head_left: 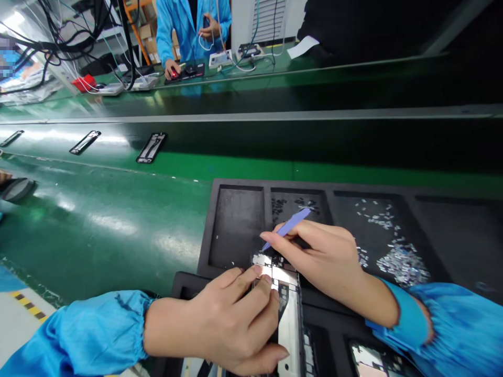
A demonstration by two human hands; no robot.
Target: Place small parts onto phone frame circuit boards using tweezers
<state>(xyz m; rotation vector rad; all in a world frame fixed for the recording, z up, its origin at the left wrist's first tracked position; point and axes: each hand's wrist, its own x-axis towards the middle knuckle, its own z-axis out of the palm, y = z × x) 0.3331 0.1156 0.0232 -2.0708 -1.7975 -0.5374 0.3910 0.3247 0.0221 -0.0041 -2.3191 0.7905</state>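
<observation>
My left hand (231, 314) lies curled over a silver phone frame (288, 314) near the bottom centre, fingertips pressing on its upper end. My right hand (326, 256) pinches a thin lilac plastic tool (288, 226) like a pen, its tip resting at the top edge of the frame. The frame sits in a black holder (184, 285) in front of a black compartment tray (236, 183). Both arms wear blue sleeves.
The tray's compartments hold several small silver parts (396, 259) on the right. Black phone frames (151, 147) lie on the green conveyor belt beyond. Across the line, a person in a blue coat (184, 26) stands among cables and devices.
</observation>
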